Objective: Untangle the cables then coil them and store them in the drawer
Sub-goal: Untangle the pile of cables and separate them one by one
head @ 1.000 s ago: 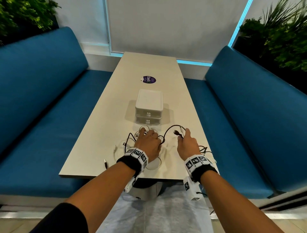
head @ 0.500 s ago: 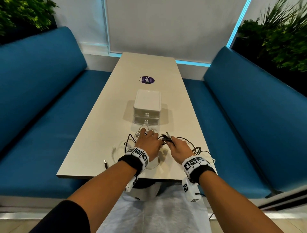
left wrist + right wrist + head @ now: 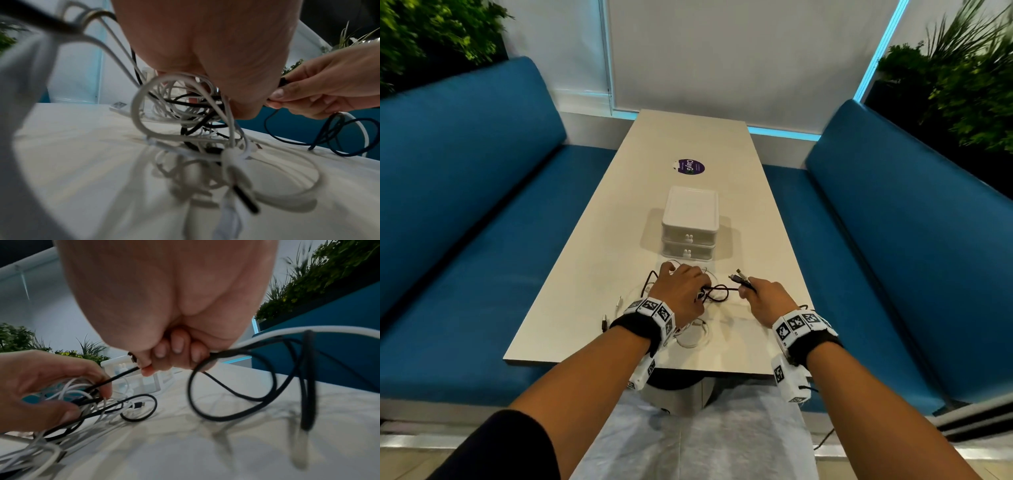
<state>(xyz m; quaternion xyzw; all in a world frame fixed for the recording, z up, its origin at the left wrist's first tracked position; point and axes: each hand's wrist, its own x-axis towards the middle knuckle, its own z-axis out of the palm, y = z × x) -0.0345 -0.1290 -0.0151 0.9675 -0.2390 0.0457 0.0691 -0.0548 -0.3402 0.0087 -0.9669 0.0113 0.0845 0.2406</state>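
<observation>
Black cable (image 3: pixel 717 294) pinched by right hand (image 3: pixel 767 300); left hand (image 3: pixel 681 291) grips tangle (image 3: pixel 185 113).

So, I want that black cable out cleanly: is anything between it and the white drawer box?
Yes. The black cable, gripped by the right hand, runs into the white cable tangle held by the left hand; both drawers look closed.

A long pale rectangular table (image 3: pixel 681 144) ran up the centre of the frame toward a white blind-covered window (image 3: pixel 739 51) edged with cyan light. Blue padded benches (image 3: pixel 465 171) flanked it left and right. Green leafy plants (image 3: pixel 969 78) filled both upper corners. A round purple sticker (image 3: pixel 691 167) sat mid-table.
</observation>
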